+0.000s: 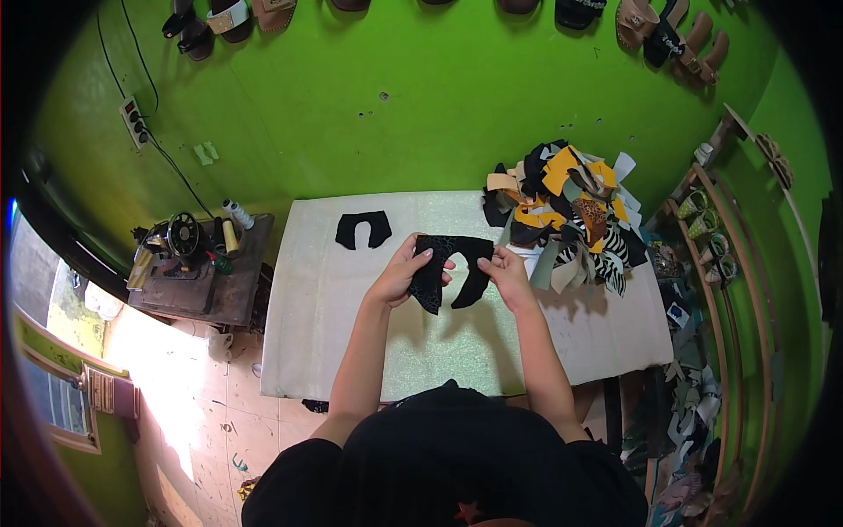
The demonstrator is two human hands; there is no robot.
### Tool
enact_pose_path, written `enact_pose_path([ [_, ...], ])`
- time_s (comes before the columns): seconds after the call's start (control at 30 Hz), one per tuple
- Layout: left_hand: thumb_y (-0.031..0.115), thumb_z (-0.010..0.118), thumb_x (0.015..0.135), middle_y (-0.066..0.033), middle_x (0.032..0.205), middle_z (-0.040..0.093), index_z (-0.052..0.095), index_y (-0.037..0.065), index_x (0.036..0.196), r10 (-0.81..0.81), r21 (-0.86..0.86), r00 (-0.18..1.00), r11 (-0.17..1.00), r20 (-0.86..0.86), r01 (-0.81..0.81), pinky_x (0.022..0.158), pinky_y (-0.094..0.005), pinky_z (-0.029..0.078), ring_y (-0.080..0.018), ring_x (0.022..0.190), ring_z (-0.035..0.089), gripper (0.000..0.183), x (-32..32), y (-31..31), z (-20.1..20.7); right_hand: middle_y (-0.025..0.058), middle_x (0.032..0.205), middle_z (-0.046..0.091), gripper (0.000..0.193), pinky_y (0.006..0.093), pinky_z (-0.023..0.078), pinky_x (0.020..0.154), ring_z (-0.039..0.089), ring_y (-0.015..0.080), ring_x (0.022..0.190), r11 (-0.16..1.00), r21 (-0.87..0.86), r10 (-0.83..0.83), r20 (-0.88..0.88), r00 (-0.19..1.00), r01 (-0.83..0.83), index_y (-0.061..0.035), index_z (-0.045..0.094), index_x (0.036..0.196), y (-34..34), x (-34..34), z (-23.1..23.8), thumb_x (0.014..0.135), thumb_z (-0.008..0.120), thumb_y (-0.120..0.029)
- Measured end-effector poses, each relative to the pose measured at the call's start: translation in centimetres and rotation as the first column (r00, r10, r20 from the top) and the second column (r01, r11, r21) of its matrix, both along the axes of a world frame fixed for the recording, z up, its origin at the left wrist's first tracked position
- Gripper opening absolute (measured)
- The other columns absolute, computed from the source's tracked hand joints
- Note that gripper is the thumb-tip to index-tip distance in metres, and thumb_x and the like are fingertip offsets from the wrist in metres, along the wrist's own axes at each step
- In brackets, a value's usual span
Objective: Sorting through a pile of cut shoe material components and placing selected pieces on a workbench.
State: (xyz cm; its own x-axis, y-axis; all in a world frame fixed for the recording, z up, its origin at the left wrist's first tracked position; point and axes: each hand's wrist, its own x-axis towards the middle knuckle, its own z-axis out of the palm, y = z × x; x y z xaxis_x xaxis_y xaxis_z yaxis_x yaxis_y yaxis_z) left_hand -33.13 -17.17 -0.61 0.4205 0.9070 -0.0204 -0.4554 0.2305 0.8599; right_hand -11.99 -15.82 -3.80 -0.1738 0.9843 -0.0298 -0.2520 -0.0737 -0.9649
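Above the pale, glittery work table [334, 334] I hold up a black U-shaped shoe-upper piece [430, 274] with a patterned surface on its left side. My left hand [404, 272] grips its left edge, thumb on the front and fingers behind. At the upper right corner, my right hand [507, 272] pinches it between thumb and fingers. The curved opening of the piece faces down. Another black U-shaped piece [376, 230] lies flat on the table, beyond my left hand and apart from it.
A heap of fabric and leather scraps [571, 220] covers the table's far right. To the left stands a sewing machine [184, 237] on a wooden stand [219, 294], with thread spools. Sandals [645, 31] hang along the green wall. A wooden rack [716, 325] rises at the right.
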Motion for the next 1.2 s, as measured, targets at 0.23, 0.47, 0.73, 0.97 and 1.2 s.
enact_pose_path([
  [0.23,0.006,0.047,0.087,-0.0175,0.092,0.06,0.033,0.004,0.111,0.119,0.019,0.988,0.993,-0.103,-0.117,0.067,-0.0326,0.054,-0.0199,0.074,0.063,0.028,-1.4,-0.1,-0.4,0.0106,0.088,0.064,0.028,0.0227,0.048,0.072,0.06,0.0117,0.077,0.997,0.043,0.06,0.016,0.998,-0.06,0.0042,0.051,0.104,0.0,0.1,1.1,0.077,0.059,0.005],
  [0.47,0.006,0.053,0.085,-0.0124,0.094,0.062,0.048,-0.002,0.108,0.231,0.062,0.939,0.973,-0.257,-0.222,0.071,-0.0273,0.051,-0.0176,0.078,0.062,0.025,-2.0,-0.1,-1.4,0.0119,0.094,0.062,0.04,0.0251,0.049,0.074,0.06,0.0135,0.082,0.992,0.049,0.117,0.01,0.993,-0.118,0.0049,0.048,0.111,0.0,-0.8,0.2,0.073,0.059,0.009],
  [0.73,0.007,0.054,0.084,-0.0119,0.093,0.063,0.053,-0.003,0.101,0.263,0.077,0.908,0.965,-0.325,-0.252,0.074,-0.0281,0.05,-0.0185,0.081,0.063,0.02,-3.1,-0.2,-1.5,0.0102,0.088,0.063,0.024,0.0235,0.048,0.07,0.06,0.0122,0.076,0.99,-0.11,0.1,0.139,0.985,-0.085,0.0059,0.053,0.103,1.0,-2.5,-0.8,0.08,0.056,0.001],
  [0.97,0.009,0.054,0.085,-0.013,0.093,0.063,0.053,-0.004,0.1,0.294,0.051,0.902,0.955,-0.315,-0.293,0.073,-0.0294,0.051,-0.0198,0.081,0.063,0.019,-4.7,0.4,-2.5,0.0103,0.088,0.063,0.022,0.0229,0.048,0.069,0.06,0.0123,0.075,0.995,-0.017,0.103,0.076,0.992,-0.102,0.0071,0.054,0.103,1.2,-4.9,-1.5,0.082,0.052,0.001],
  [1.2,0.005,0.049,0.087,-0.0145,0.095,0.061,0.051,-0.008,0.104,0.229,-0.089,0.95,0.964,-0.211,-0.252,0.075,-0.0309,0.05,-0.0215,0.083,0.063,0.021,-7.3,1.3,-6.3,0.0077,0.087,0.063,0.021,0.0235,0.05,0.065,0.06,0.0114,0.073,0.987,-0.131,0.105,0.076,0.992,-0.095,0.0044,0.054,0.104,3.3,-6.8,-4.1,0.084,0.05,-0.001],
])
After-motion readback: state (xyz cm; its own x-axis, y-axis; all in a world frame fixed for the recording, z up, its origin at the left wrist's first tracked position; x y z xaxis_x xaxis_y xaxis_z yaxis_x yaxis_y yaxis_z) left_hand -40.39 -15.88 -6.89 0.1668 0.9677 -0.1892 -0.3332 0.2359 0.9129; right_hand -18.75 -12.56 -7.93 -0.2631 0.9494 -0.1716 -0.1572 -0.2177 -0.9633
